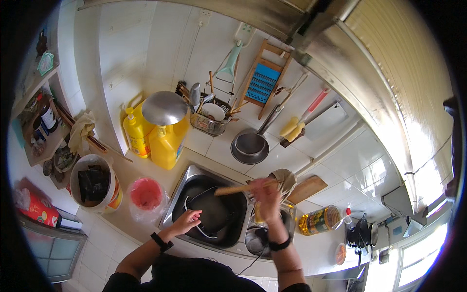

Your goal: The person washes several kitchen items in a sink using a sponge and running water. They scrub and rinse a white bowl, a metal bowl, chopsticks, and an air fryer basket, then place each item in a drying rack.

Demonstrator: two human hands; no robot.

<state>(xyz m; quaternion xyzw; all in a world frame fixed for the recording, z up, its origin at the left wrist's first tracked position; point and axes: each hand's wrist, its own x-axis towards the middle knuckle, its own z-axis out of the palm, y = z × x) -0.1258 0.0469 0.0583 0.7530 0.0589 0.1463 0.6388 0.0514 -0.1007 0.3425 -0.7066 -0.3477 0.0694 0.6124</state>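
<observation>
My right hand [266, 197], somewhat blurred, is closed around a wooden-handled utensil [230, 190] over the divider of a steel double sink. Its far end is hidden behind the hand, near a draped cloth [287, 182]. A dark wok or pan [215, 208] with a pale rim lies in the larger basin [239, 222]. My left hand [188, 221] is over the near left edge of that pan, fingers partly curled; whether it touches the rim is unclear. A metal pot or lid [256, 239] sits in the smaller basin, below my right forearm.
Left of the sink stand a pink bag-lined container [146, 194] and a white bucket [77, 182]. Yellow detergent bottles [164, 146] and a utensil basket [208, 124] are behind. An oil bottle [323, 220] lies or leans at right; a frying pan [251, 146] hangs on the wall.
</observation>
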